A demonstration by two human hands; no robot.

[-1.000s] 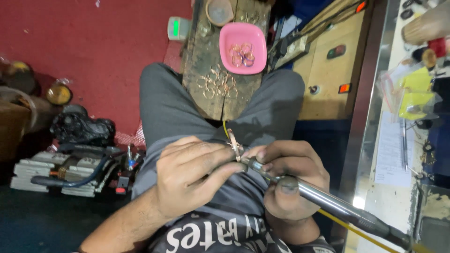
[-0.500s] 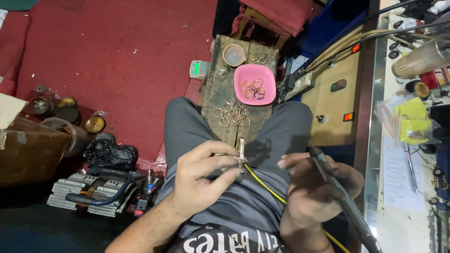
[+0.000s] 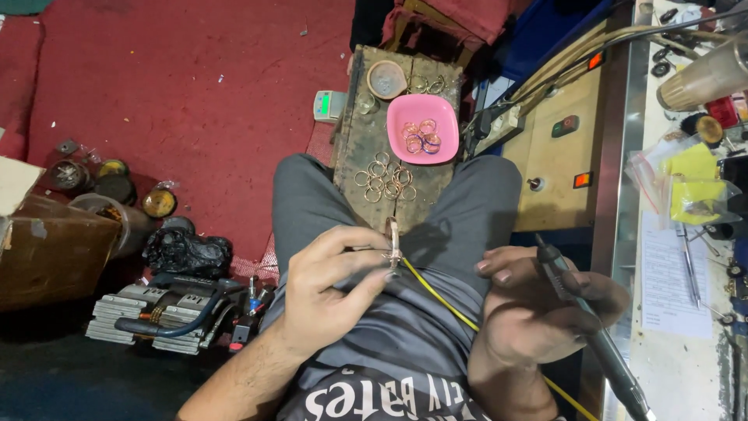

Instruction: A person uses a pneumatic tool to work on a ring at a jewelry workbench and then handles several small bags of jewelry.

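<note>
The left hand (image 3: 331, 284) pinches a small metal ring (image 3: 393, 238) between thumb and fingertips, holding it up over the lap. The right hand (image 3: 538, 312) is a little way off to the side, wrapped around a dark pen-shaped tool (image 3: 592, 335). A yellow wire (image 3: 444, 300) runs between the 2 hands. Past the left hand, a wooden block (image 3: 354, 148) holds more rings (image 3: 384, 178) and a pink bowl (image 3: 423, 129).

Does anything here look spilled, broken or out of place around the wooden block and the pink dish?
Nothing looks spilled or broken. Loose metal rings lie scattered on the worn wooden block beside the pink plastic dish rather than in it. The left hand pinches one ring; the right hand holds a dark pen-shaped tool.
</note>
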